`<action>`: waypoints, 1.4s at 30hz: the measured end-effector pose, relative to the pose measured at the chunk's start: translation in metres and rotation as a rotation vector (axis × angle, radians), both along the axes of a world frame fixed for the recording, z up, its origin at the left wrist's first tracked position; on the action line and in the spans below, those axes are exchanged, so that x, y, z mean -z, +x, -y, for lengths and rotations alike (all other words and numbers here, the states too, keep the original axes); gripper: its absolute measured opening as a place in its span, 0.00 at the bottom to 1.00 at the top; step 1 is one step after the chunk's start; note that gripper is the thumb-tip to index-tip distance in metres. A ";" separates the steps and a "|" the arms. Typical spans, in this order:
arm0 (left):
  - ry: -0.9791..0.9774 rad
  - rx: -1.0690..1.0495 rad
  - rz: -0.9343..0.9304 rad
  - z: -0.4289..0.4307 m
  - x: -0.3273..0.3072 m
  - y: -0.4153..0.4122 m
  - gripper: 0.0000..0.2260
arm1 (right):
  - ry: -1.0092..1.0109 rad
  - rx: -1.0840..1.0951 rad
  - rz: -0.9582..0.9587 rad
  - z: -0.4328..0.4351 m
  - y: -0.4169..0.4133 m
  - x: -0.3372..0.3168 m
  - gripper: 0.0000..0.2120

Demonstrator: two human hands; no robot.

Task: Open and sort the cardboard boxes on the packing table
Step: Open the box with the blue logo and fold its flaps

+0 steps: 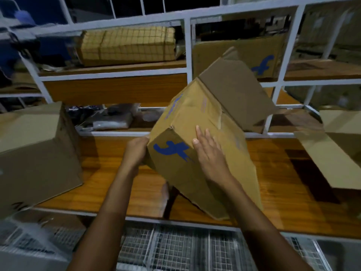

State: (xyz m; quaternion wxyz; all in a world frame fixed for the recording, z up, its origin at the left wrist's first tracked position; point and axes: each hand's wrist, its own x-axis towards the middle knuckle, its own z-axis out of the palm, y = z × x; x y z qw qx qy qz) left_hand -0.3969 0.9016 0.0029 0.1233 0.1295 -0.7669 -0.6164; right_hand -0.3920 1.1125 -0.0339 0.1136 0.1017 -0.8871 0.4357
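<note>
A brown cardboard box [203,122] with a blue logo is tilted in the air above the wooden packing table [121,180]. Its far flaps hang open toward the shelves. My left hand [136,151] grips the box's near left edge. My right hand [210,153] lies flat with spread fingers on the box's upper right face. A second large cardboard box [37,153] stands at the table's left. An opened box [336,153] with a flap down lies at the right.
White metal shelving [187,45] rises behind the table, holding a wrapped yellow bundle [127,45] and a logo box [244,53]. Plastic-wrapped items [113,118] sit on the low shelf. Wire mesh bins [175,249] are below the table's front edge.
</note>
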 end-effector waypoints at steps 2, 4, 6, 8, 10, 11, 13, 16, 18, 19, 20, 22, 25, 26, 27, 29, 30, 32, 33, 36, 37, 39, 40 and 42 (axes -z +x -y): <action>0.103 0.001 0.095 0.015 0.028 0.006 0.12 | 0.170 -0.004 0.030 0.015 0.004 0.001 0.36; 0.194 0.028 0.230 0.031 0.056 0.010 0.13 | 0.377 0.018 0.037 0.026 0.010 0.004 0.32; 0.224 0.072 0.321 0.047 0.079 0.011 0.14 | 0.521 0.083 0.068 0.022 0.010 0.007 0.33; 0.244 0.118 0.367 0.056 0.097 0.013 0.15 | 0.562 0.166 0.196 0.003 0.005 0.019 0.37; 0.282 0.157 0.408 0.061 0.113 0.013 0.16 | 0.557 0.212 0.335 -0.014 0.004 0.037 0.40; 0.309 0.170 0.409 0.062 0.120 0.014 0.16 | 0.578 0.217 0.356 -0.017 0.005 0.046 0.40; 0.422 0.210 0.350 0.064 0.136 0.010 0.18 | 0.658 0.216 0.330 -0.012 0.009 0.062 0.40; 0.625 0.321 0.280 0.067 0.138 0.004 0.23 | 0.698 0.244 0.303 -0.001 0.012 0.070 0.40; 0.565 0.369 0.235 0.068 0.131 -0.006 0.21 | 0.688 0.307 0.303 -0.001 0.010 0.071 0.40; 0.483 0.381 0.220 0.068 0.128 -0.014 0.19 | 0.673 0.361 0.312 -0.002 0.007 0.070 0.40; 0.388 0.349 0.212 0.067 0.124 -0.024 0.18 | 0.648 0.424 0.334 -0.004 0.005 0.068 0.39; 0.174 0.237 0.207 0.062 0.111 -0.042 0.18 | 0.592 0.539 0.387 -0.008 0.000 0.064 0.37; -0.046 0.217 0.175 0.049 0.090 -0.065 0.17 | 0.550 0.582 0.391 -0.018 -0.006 0.055 0.35; -0.082 0.215 0.156 0.045 0.083 -0.070 0.17 | 0.573 0.556 0.357 -0.022 -0.007 0.051 0.35; -0.101 0.223 0.144 0.041 0.079 -0.075 0.16 | 0.612 0.508 0.309 -0.025 -0.007 0.046 0.35; -0.148 0.271 0.110 0.034 0.070 -0.081 0.15 | 0.682 0.355 0.241 -0.026 -0.010 0.034 0.35; -0.195 0.297 0.090 0.032 0.067 -0.085 0.16 | 0.702 0.275 0.237 -0.025 -0.013 0.027 0.36; -0.241 0.292 0.017 0.028 0.055 -0.084 0.16 | 0.746 0.173 0.238 -0.021 -0.017 0.013 0.37; -0.235 0.248 -0.033 0.028 0.047 -0.082 0.15 | 0.775 0.156 0.220 -0.019 -0.018 0.007 0.39; -0.107 0.135 -0.134 0.031 0.013 -0.067 0.10 | 0.804 0.174 0.082 -0.015 -0.014 -0.018 0.37; -0.081 0.141 -0.133 0.034 0.001 -0.062 0.11 | 0.806 0.193 0.017 -0.013 -0.008 -0.029 0.33; -0.161 0.213 -0.089 0.041 -0.020 -0.052 0.12 | 0.786 0.281 -0.150 -0.011 0.005 -0.053 0.23; -0.258 0.272 -0.060 0.045 -0.031 -0.046 0.13 | 0.747 0.333 -0.233 -0.011 0.011 -0.065 0.21; -0.496 0.439 0.023 0.049 -0.057 -0.025 0.12 | 0.661 0.413 -0.319 -0.013 0.025 -0.089 0.22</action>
